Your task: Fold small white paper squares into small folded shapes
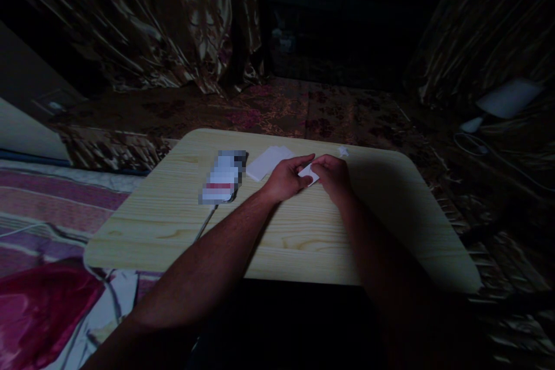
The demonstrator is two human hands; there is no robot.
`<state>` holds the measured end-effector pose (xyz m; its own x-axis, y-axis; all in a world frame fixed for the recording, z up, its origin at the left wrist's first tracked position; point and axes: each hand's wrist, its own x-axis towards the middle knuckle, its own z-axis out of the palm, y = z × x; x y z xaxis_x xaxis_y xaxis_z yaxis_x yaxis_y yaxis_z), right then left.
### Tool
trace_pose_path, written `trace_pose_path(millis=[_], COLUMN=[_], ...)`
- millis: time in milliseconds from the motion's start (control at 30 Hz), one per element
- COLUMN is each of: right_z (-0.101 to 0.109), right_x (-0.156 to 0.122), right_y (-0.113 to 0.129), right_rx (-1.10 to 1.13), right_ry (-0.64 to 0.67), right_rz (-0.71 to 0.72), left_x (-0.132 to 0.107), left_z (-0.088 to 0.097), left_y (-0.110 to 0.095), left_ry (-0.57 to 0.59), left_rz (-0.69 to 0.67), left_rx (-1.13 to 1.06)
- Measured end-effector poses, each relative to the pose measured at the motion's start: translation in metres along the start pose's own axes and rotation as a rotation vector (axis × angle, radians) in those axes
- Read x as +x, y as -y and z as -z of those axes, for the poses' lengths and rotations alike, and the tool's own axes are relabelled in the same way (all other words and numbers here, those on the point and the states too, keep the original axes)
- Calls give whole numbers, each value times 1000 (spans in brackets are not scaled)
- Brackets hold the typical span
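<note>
Both my hands meet over the far middle of a small light wooden table (303, 237). My left hand (287, 176) and my right hand (333, 176) pinch a small white piece of paper (309, 173) between their fingers, pressing it against the tabletop. A small stack of white paper sheets (267, 162) lies just beyond my left hand. A tiny white folded paper bit (343, 151) rests near the table's far edge, past my right hand.
A blurred-out phone-like object (223, 176) lies on the table's left part with a cable (207, 222) running off the near edge. Patterned bedding (47, 208) lies at left, shiny curtains (143, 29) behind, a white device with cable (505, 101) at right. The room is dark.
</note>
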<state>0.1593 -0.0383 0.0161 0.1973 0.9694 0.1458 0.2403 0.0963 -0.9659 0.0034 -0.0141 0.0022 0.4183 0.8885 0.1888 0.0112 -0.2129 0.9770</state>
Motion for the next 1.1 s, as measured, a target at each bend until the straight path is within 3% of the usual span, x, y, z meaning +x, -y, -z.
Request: trace_pose_path(millis=[400, 1100], right_z=[1, 2], right_x=[3, 6], right_y=[-7, -10], right_rx=[14, -36], right_ry=[12, 19], right_rz=[45, 27], left_x=[2, 5], left_z=[1, 2], left_y=[5, 12], left_ry=[62, 8], left_rz=[-27, -19], left_rx=[-10, 18])
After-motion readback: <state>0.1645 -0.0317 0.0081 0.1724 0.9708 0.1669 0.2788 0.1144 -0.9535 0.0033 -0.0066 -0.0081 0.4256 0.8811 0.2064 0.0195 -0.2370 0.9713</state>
